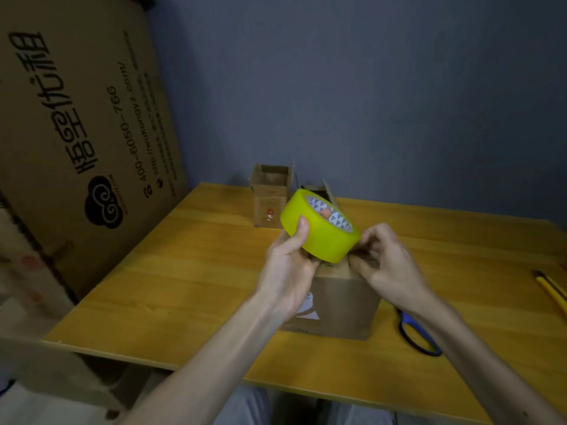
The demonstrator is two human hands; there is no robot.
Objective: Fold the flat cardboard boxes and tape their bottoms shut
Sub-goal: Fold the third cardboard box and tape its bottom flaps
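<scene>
Matt brown cardboard box (343, 299) on a smooth wood-grain table (190, 271) (faintly glossy), beside slick yellow tape roll (322, 233).

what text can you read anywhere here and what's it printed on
"悟空优租": large cardboard box at left, beside a cloud logo
"400-6050-766": same box
"http://wukongyz.com/": same box, faint
Fine print beside it, the label on the near box, marks on the far small box and the tape roll core print: too blurred to read

I count three small boxes on the bench (184, 271): a centre box (340, 302), an open-topped box (270, 191) behind, a third box (325, 191) (mostly hidden by the roll). One yellow tape roll (322, 237), one pair of scissors (417, 335) lower right, one big carton (76, 118) upper left.
</scene>
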